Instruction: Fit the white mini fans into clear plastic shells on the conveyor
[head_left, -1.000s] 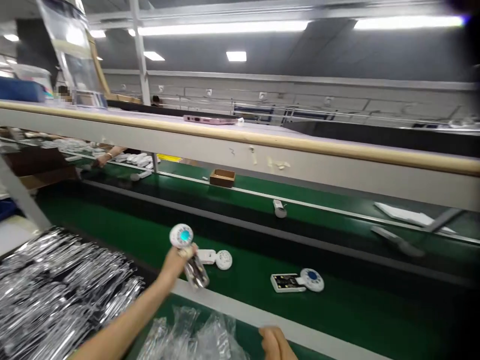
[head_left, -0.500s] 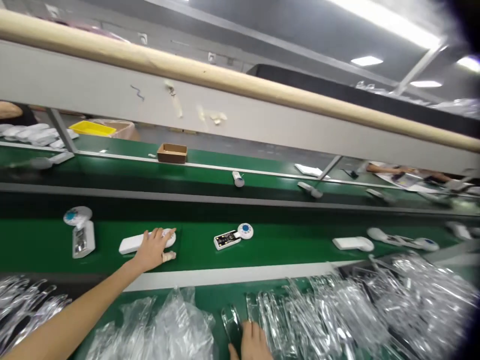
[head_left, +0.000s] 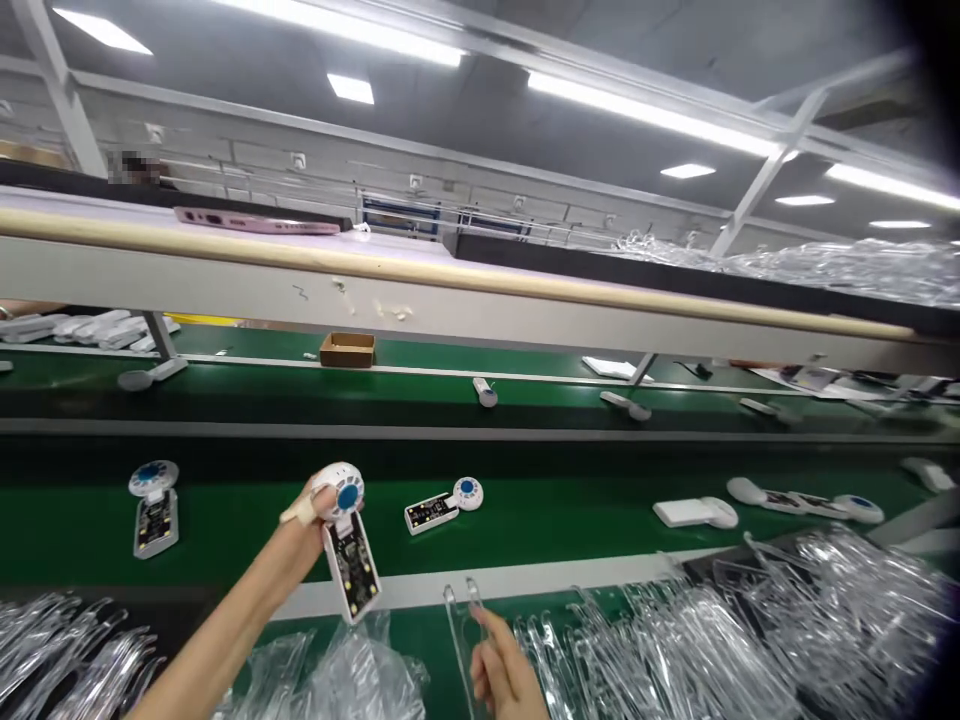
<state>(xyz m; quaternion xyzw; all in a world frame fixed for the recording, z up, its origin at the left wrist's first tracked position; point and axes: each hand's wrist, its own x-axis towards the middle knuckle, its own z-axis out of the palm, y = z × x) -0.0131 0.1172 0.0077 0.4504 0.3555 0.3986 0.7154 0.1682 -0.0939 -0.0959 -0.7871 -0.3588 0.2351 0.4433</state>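
My left hand (head_left: pixel 304 520) is closed on a white device (head_left: pixel 346 540) with a round blue-centred head and an exposed circuit board, lifted above the green conveyor belt (head_left: pixel 570 520). My right hand (head_left: pixel 501 668) pinches a clear plastic piece (head_left: pixel 459 625) at the near edge, beside a heap of similar clear plastic pieces (head_left: pixel 712 630). More devices lie on the belt: one at the left (head_left: pixel 154 505), one just right of my left hand (head_left: pixel 444 505), and white ones farther right (head_left: pixel 694 512).
A long beige-edged shelf (head_left: pixel 480 290) runs across above the belt, with a pink flat object (head_left: pixel 255 220) on top. A small cardboard box (head_left: pixel 347 350) sits on the far belt. Crumpled plastic bags (head_left: pixel 345 680) lie in front of me.
My left hand lifted the device off the belt and turned it board side up. My right hand picked up a clear plastic piece. The view tilted upward.
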